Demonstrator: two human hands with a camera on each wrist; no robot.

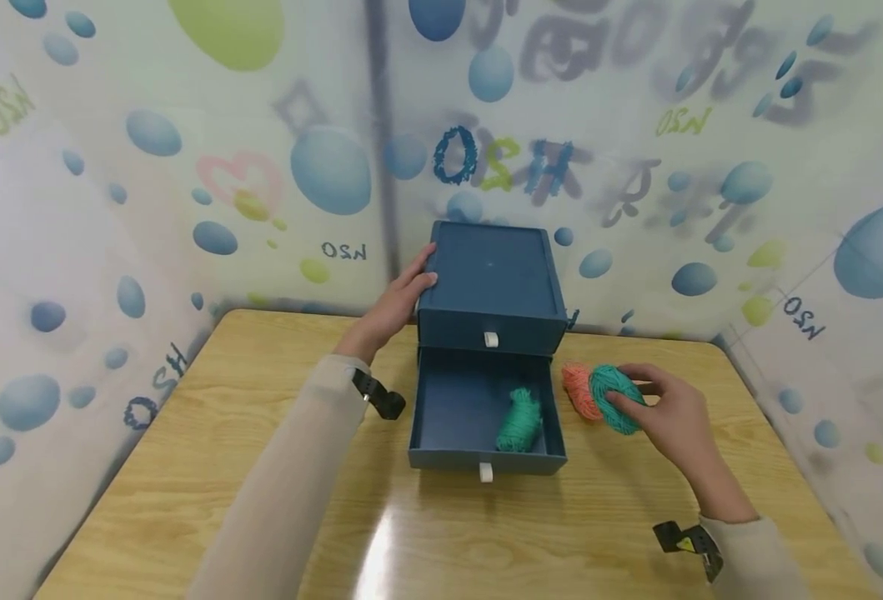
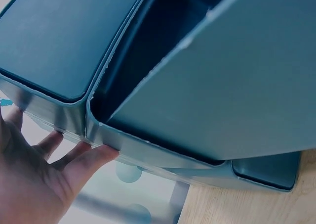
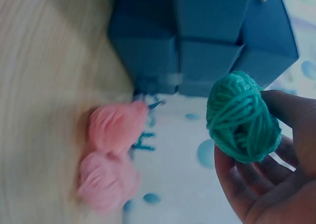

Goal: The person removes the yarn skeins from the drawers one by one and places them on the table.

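A dark blue drawer box [image 1: 494,267] stands at the back of the table, its lower drawer [image 1: 452,408] pulled out with a green yarn skein [image 1: 519,423] lying in its right part. My left hand [image 1: 390,312] rests with spread fingers on the box's left side; the left wrist view shows this hand [image 2: 44,169] against the box edge. To the right of the drawer, my right hand [image 1: 669,417] pinches a green yarn ball [image 1: 615,398] between thumb and fingers. In the right wrist view, the hand [image 3: 281,174] holds that ball [image 3: 242,117] off the table.
Coral yarn [image 1: 579,390] lies on the wooden table [image 1: 261,400] just right of the drawer. The right wrist view shows two pink yarn balls [image 3: 116,127] touching. A patterned wall covering [image 1: 261,167] encloses the table's back and sides.
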